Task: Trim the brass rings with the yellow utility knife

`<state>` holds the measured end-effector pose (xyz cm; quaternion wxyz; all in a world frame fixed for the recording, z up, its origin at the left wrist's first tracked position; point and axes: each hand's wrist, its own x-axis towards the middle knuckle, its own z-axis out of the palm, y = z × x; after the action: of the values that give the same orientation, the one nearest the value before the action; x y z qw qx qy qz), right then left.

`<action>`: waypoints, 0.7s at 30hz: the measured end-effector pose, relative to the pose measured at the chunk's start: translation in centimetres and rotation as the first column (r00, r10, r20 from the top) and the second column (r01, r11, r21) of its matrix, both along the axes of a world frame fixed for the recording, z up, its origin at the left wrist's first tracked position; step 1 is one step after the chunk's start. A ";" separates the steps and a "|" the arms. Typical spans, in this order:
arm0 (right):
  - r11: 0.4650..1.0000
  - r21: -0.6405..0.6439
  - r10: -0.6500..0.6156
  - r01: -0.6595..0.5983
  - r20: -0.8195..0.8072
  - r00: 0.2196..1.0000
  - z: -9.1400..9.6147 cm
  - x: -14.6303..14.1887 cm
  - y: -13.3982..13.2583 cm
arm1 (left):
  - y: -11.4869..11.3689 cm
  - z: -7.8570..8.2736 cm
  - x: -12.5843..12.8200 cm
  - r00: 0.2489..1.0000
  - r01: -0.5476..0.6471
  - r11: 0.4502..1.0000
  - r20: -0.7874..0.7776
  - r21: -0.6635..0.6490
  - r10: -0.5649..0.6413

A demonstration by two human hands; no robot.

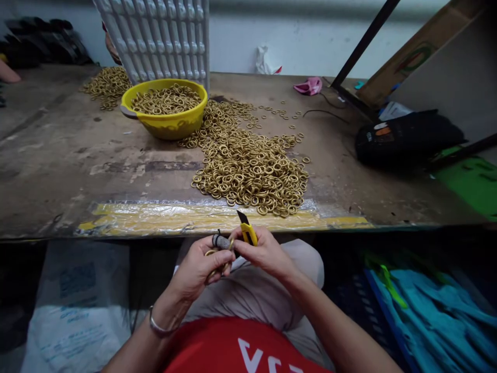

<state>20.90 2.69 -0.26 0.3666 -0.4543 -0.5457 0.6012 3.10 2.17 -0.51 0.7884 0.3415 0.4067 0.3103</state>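
My left hand (205,261), with a wrapped forefinger, is closed on several brass-coloured rings (212,254) above my lap. Close beside it, my right hand (262,251) grips a yellow utility knife (249,234) whose dark blade points up and away from me. The fingertips of both hands meet at one ring (231,243). A large heap of the same rings (256,171) lies on the worn table (77,171) just beyond my hands. At the back left of the heap stands a yellow basin (171,124) filled with rings.
Behind the basin stands a grey ribbed plastic panel (163,41), a person's hand (112,49) at its left. A second ring pile (108,85) lies there. To the right are a pink cloth (308,86), a black bag (407,137) and a metal frame (365,41). Yellow tape (155,220) lines the front edge.
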 end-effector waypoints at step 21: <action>0.947 0.272 -0.208 -0.169 0.924 0.320 1.4 0.5 4.0 | -0.6 -1.4 -1.5 0.945 0.069 0.979 -0.326 0.191 -0.003</action>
<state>21.39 6.74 1.17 0.0546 -0.6596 -0.7398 0.1209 1.59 1.55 -1.94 0.6784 0.4725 0.4911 0.2747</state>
